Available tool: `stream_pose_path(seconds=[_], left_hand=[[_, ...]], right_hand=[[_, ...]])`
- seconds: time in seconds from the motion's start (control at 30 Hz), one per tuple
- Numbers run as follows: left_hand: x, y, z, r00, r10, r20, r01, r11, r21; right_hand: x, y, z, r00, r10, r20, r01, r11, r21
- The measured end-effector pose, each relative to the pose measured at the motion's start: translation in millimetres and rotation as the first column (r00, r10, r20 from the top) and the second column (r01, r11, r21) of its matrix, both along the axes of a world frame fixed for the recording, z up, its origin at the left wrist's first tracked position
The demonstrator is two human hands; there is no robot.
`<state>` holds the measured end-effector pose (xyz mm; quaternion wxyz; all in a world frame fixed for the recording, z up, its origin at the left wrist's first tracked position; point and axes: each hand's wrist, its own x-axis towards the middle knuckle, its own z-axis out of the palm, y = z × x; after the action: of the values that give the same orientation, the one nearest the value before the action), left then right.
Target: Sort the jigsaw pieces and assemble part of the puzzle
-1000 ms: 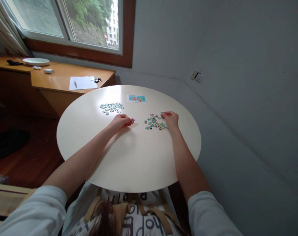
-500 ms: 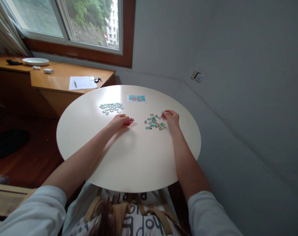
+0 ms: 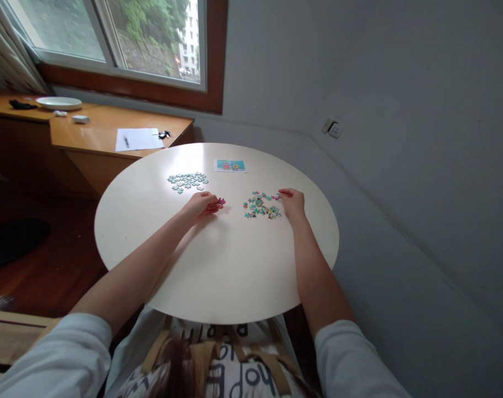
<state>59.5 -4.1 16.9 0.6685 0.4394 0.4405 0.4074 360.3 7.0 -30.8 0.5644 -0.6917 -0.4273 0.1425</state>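
Between the fingers of my left hand (image 3: 202,205) is a pink jigsaw puzzle piece (image 3: 221,202), held just above the table left of the mixed pile. My right hand (image 3: 292,202) is at the right edge of a loose pile of colourful puzzle pieces (image 3: 257,204), its fingertips closed on a small pink-and-teal puzzle piece (image 3: 278,196) that they partly cover. Farther left, pale teal puzzle pieces (image 3: 188,181) lie spread in a group. A small picture card (image 3: 230,166) with a blue background and cartoon figures lies toward the far edge.
The round white table (image 3: 218,276) fills the middle. Behind it on the left, a wooden desk (image 3: 106,119) holds a sheet of paper (image 3: 137,140), keys (image 3: 164,134) and a white plate (image 3: 59,103). A wall with a socket (image 3: 335,130) stands to the right.
My right hand has shifted slightly right and turned, and the piece at its fingertips sits lower and shows less. The pink piece in my left hand has tilted a little.
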Motion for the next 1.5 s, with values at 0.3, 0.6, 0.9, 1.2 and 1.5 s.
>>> stream_pose_path(seconds=[0.3,0.6,0.9,1.2,1.5], left_hand=[[0,2,-1.2,1.0,-0.002,0.013,0.002,1.0,-0.003],[0,-1,1.9,1.0,0.013,-0.025,-0.013,1.0,0.008],[0,-3,2.7,0.999,0.019,-0.046,-0.018,1.0,0.013],[0,-7,6.8,1.0,-0.007,-0.027,0.007,1.0,0.024],[-1,-1,-0.7,0.999,-0.039,-0.03,0.042,0.996,0.083]], right_hand=[[2,0,-11.0,0.999,0.013,0.042,-0.007,0.991,-0.137],[2,-5,-7.9,0.979,0.015,0.203,0.029,0.977,-0.212],[-10,-18,10.2,0.902,0.014,0.431,0.117,0.954,-0.276],[-15,-21,12.5,0.886,0.026,0.463,0.134,0.941,-0.311],[-21,-19,15.4,0.858,0.028,0.513,0.119,0.96,-0.252]])
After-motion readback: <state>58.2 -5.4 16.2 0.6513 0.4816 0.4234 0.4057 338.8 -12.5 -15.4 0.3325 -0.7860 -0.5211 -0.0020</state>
